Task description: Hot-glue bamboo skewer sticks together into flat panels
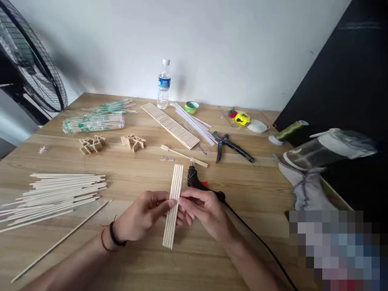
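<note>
A narrow panel of several pale wooden sticks (176,182), laid side by side, is held upright and slightly tilted above the table. My left hand (145,214) pinches its left edge at the middle, thumb on the front face. My right hand (204,208) grips the right edge at the same height, thumb and forefinger on the sticks and other fingers partly behind. Just behind my right hand lies a black glue gun (194,178) with a red trigger and a black cord. Beyond the panel is a thin stick assembly (184,156).
Loose sticks (60,194) and one long stick (60,241) lie left. Behind are small stick bundles (92,144), wrapped packs (93,122), a slatted strip (169,125), a water bottle (163,87), black pliers-like tool (233,146) and tape (191,107). A fan (33,60) stands left.
</note>
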Motion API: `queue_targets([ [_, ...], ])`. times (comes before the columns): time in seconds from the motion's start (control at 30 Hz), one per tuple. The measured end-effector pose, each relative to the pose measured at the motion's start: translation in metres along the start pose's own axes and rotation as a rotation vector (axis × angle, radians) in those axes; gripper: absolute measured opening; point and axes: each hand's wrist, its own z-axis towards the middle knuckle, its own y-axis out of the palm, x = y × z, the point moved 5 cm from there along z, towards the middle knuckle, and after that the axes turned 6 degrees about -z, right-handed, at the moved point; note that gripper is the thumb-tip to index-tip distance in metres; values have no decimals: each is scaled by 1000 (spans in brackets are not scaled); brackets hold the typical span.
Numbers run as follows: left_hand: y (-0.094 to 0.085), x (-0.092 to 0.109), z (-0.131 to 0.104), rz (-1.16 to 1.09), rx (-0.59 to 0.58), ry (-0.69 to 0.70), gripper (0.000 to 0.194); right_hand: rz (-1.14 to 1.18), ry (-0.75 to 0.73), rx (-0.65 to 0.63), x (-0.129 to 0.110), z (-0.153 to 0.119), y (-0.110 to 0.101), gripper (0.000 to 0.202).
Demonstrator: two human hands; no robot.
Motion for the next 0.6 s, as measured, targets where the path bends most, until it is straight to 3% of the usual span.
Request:
queue_targets([
  [0.33, -1, 5, -4, 65, 8, 17, 44, 121, -1, -28, 8, -1, 3, 28],
  [0.6, -3, -1, -6, 43, 8, -104, 52, 100, 50, 21, 10, 1, -3, 30],
])
